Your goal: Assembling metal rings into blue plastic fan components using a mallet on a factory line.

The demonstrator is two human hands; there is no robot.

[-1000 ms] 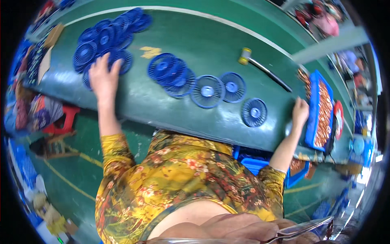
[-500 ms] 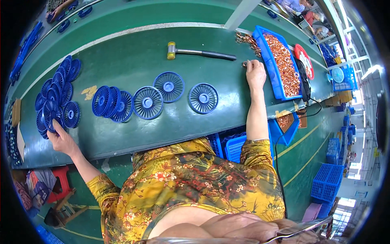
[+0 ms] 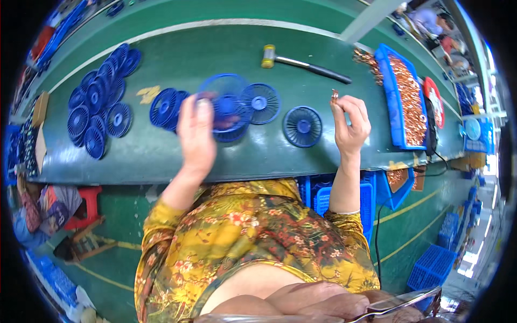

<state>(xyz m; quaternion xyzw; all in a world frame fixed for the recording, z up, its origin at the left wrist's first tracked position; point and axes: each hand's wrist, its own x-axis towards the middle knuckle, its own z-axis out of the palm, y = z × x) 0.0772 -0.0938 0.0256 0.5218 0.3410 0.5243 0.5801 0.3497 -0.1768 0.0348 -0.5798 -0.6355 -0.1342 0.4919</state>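
Left of the hammer [image 3: 315,68] and nearer the body, gripping a blurred blue grille [image 3: 228,102] by its rim in the left hand [image 3: 196,134], perhaps to spare the thin spokes. Too smeared to tell whether touching the overlapping row of grilles [image 3: 163,109] there or held just clear of it. Near the hammer's handle end, on the body side, pinching a copper piece [image 3: 334,97] between thumb and fingertips of the right hand [image 3: 353,126], presumably because of its small size. With hands well apart, closing each on one thing only.

Far left of the hammer, seeing a heap [image 3: 97,94] of more grilles, likely overlapped to save table room. Right of the hammer, finding a blue tray [image 3: 394,103] full of copper pieces [image 3: 408,102], probably set there to suit the right hand, with strewn pieces [image 3: 368,62] just outside. Below table level, on the hammer's near side, finding a blue bin [image 3: 389,198] also holding copper pieces, beside a blue crate [image 3: 367,202] with contents hard to make out.
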